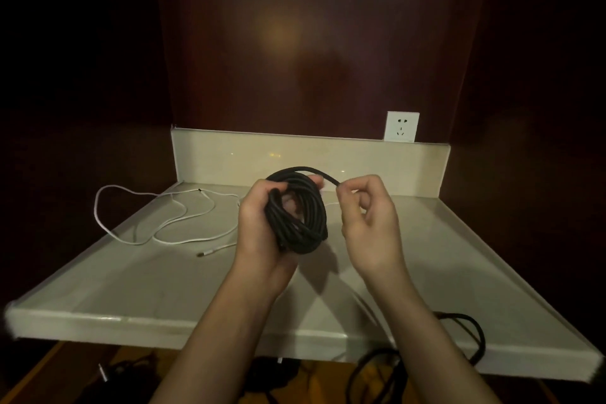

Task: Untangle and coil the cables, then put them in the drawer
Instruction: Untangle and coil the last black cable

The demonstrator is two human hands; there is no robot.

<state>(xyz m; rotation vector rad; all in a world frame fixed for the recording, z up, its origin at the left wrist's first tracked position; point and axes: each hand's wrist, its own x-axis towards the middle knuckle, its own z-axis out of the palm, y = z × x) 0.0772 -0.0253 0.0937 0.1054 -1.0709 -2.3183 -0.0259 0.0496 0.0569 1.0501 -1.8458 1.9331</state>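
— While the left hand (262,223) grips the black cable coil (300,213) through its middle, where is the free end?

— Pinched between thumb and fingertip of the right hand (367,216), just right of the coil, with a short arc of cable running over the top. Both hands are closed on the same cable, held above the tabletop (164,289).

— How will it handle?

— My guess is fairly stiff and springy: the loops hold a round shape but sit loosely, so they could fan open if the grip slackens. Keep hold across the whole bundle, not one strand.

— And the tail?

— Probably best wrapped around the bundle or tucked through the centre, gripped close to the tip as now.

— Other cables?

— A white cable (157,223) lies sprawled on the tabletop left of the coil, uncoiled, with one plug end (200,253) near the left wrist. It looks thin, limp and light; take it by an end. More black cable (472,334) hangs over the tabletop's front edge, below and right of the coil.

— The drawer?

— Not visible.
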